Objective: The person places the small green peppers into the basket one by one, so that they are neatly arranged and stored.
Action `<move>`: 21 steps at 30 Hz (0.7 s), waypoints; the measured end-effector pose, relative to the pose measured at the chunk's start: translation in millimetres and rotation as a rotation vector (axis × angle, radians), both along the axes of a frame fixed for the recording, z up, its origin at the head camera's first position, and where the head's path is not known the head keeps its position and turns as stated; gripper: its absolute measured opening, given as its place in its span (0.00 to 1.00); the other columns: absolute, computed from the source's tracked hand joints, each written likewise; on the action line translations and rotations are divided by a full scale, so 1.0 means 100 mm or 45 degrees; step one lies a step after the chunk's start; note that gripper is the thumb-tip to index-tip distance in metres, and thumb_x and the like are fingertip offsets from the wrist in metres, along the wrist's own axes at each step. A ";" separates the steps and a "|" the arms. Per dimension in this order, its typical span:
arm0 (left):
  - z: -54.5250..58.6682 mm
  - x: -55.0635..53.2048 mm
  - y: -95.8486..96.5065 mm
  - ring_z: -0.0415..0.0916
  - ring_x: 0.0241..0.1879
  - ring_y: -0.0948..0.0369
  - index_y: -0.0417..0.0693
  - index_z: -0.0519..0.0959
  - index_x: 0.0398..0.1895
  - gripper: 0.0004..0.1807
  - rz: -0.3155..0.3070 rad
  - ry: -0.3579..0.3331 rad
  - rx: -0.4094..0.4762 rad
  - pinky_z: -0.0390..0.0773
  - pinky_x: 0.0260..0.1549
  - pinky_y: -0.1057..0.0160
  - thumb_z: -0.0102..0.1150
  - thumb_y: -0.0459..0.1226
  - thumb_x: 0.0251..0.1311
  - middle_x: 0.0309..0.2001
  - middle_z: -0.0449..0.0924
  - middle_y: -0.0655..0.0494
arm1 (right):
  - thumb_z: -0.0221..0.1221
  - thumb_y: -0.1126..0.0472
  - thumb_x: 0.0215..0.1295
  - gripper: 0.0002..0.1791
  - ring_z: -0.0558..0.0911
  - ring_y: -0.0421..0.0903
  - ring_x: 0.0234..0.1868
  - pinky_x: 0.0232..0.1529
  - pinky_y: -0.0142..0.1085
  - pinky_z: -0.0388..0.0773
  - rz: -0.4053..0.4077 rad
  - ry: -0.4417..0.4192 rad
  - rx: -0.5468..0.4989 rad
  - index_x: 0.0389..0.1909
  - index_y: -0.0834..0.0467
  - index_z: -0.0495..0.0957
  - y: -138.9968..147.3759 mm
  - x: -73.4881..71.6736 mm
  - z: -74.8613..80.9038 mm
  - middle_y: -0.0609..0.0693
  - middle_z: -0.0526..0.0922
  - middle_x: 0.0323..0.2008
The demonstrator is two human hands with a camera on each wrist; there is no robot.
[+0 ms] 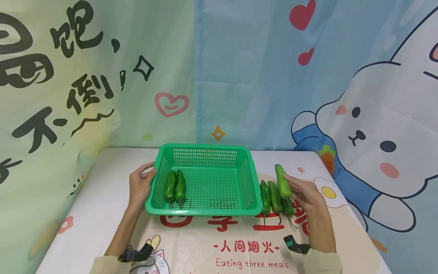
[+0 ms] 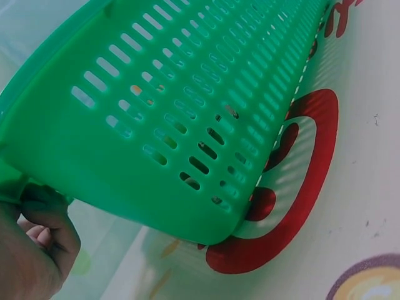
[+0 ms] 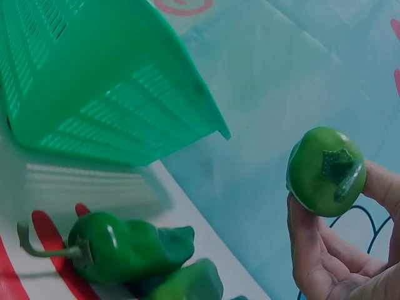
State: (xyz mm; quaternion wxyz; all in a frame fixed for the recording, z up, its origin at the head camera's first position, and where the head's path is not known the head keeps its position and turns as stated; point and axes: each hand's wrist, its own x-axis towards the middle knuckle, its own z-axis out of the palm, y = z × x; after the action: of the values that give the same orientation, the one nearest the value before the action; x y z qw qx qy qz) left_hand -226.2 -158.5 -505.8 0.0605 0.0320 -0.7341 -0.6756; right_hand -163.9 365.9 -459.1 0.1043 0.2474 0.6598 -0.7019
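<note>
Right hand (image 1: pixel 308 193): grip clamped on green pepper (image 1: pixel 282 182), held above loose peppers (image 1: pixel 275 196) beside basket (image 1: pixel 205 212). Left hand (image 1: pixel 139 186) clamped on basket's edge. Loading step, likely; next calls for clearing the rim.

Basket (image 1: pixel 203 211) is open on top; way in from above, with room over its middle and right part. Two peppers (image 1: pixel 169 187) take up the left part. Basket's right wall stands between right hand (image 1: pixel 307 191) and interior; passage is over the rim. Three loose peppers (image 1: pixel 275 198) crowd the table (image 1: pixel 119 163) just outside that wall, blocking low access. Left hand (image 1: pixel 139 186) occupies left rim. Backdrop (image 1: pixel 226 76) limits reach behind. Table passable in front of basket.
</note>
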 end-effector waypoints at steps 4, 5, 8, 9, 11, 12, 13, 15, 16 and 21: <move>-0.01 0.00 -0.01 0.89 0.27 0.68 0.37 0.80 0.70 0.21 0.011 0.001 -0.011 0.88 0.28 0.69 0.57 0.39 0.83 0.42 0.94 0.42 | 0.70 0.47 0.74 0.08 0.90 0.36 0.41 0.49 0.28 0.89 0.016 0.007 0.008 0.36 0.44 0.88 -0.06 -0.03 0.03 0.38 0.92 0.35; -0.01 0.00 -0.01 0.89 0.27 0.68 0.37 0.80 0.70 0.20 0.015 0.003 -0.014 0.88 0.28 0.69 0.57 0.39 0.83 0.43 0.94 0.41 | 0.70 0.47 0.74 0.08 0.90 0.36 0.41 0.49 0.28 0.89 0.013 0.011 -0.009 0.36 0.44 0.88 -0.07 -0.04 0.04 0.38 0.91 0.36; -0.01 -0.01 -0.01 0.89 0.27 0.69 0.37 0.80 0.69 0.20 0.025 0.008 -0.018 0.87 0.28 0.70 0.57 0.38 0.83 0.43 0.94 0.40 | 0.70 0.50 0.75 0.08 0.90 0.36 0.41 0.48 0.29 0.90 0.009 0.020 -0.073 0.34 0.44 0.88 -0.10 -0.07 0.05 0.39 0.91 0.36; -0.02 -0.01 -0.01 0.89 0.27 0.69 0.37 0.80 0.69 0.20 0.024 0.010 -0.017 0.87 0.28 0.70 0.57 0.38 0.83 0.43 0.94 0.40 | 0.69 0.51 0.76 0.08 0.90 0.37 0.40 0.48 0.29 0.90 0.010 0.029 -0.098 0.34 0.44 0.89 -0.11 -0.08 0.05 0.40 0.92 0.35; -0.02 -0.01 -0.01 0.89 0.27 0.68 0.37 0.80 0.70 0.20 0.020 0.009 -0.010 0.88 0.29 0.70 0.57 0.38 0.83 0.43 0.94 0.40 | 0.68 0.53 0.77 0.09 0.90 0.36 0.41 0.48 0.30 0.90 0.019 0.048 -0.137 0.34 0.45 0.89 -0.14 -0.09 0.06 0.40 0.92 0.35; -0.02 -0.01 -0.01 0.89 0.28 0.68 0.37 0.80 0.70 0.20 0.016 0.007 -0.006 0.88 0.29 0.69 0.57 0.38 0.83 0.43 0.94 0.41 | 0.68 0.54 0.78 0.09 0.90 0.36 0.41 0.48 0.30 0.90 0.028 0.058 -0.142 0.34 0.46 0.89 -0.15 -0.09 0.06 0.40 0.92 0.35; -0.02 -0.01 0.00 0.89 0.28 0.68 0.36 0.80 0.70 0.20 0.011 0.007 -0.003 0.88 0.29 0.69 0.56 0.38 0.83 0.43 0.94 0.41 | 0.67 0.55 0.78 0.08 0.90 0.36 0.41 0.48 0.30 0.90 0.032 0.069 -0.148 0.35 0.47 0.88 -0.17 -0.10 0.07 0.40 0.92 0.36; -0.02 -0.01 0.00 0.90 0.29 0.67 0.36 0.79 0.71 0.21 0.003 0.005 0.003 0.88 0.30 0.69 0.56 0.38 0.84 0.43 0.94 0.42 | 0.67 0.56 0.77 0.06 0.90 0.36 0.42 0.48 0.30 0.90 0.036 0.085 -0.148 0.36 0.48 0.87 -0.20 -0.10 0.09 0.41 0.92 0.36; -0.02 0.00 0.00 0.90 0.29 0.66 0.37 0.79 0.71 0.21 0.002 0.003 0.007 0.89 0.30 0.69 0.56 0.38 0.83 0.43 0.94 0.42 | 0.68 0.56 0.77 0.06 0.90 0.36 0.42 0.48 0.30 0.89 0.039 0.091 -0.143 0.37 0.48 0.86 -0.22 -0.10 0.10 0.41 0.92 0.36; -0.01 0.00 0.01 0.90 0.29 0.66 0.38 0.80 0.70 0.20 0.007 0.002 0.009 0.88 0.29 0.69 0.57 0.39 0.83 0.43 0.94 0.42 | 0.67 0.56 0.78 0.07 0.89 0.36 0.42 0.49 0.30 0.89 0.057 0.127 -0.139 0.36 0.47 0.87 -0.32 -0.10 0.17 0.40 0.93 0.36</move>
State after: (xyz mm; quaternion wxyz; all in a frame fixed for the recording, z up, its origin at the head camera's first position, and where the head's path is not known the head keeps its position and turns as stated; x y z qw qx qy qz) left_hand -225.9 -157.9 -506.4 0.0627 0.0337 -0.7316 -0.6780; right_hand -174.3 334.4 -441.8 0.1004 0.1912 0.6304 -0.7456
